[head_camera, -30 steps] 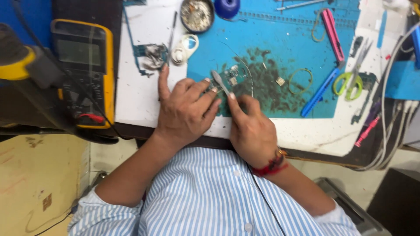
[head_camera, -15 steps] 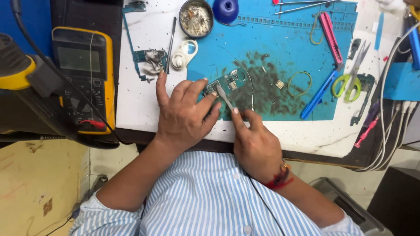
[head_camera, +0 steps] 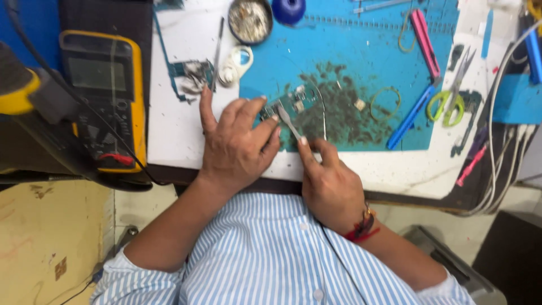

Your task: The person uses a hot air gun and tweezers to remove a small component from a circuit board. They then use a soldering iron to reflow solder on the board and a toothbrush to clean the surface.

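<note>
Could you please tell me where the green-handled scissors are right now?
In the head view, the green-handled scissors lie at the right edge of the blue mat, beside the blue pen-like tool and well right of both hands.

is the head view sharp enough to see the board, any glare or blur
Head view: evenly lit, soft shadows under both hands; the board at the left hand's fingertips is slightly soft, parts unreadable; the tool in the right hand is clear; mild glare on the meter screen.
</note>
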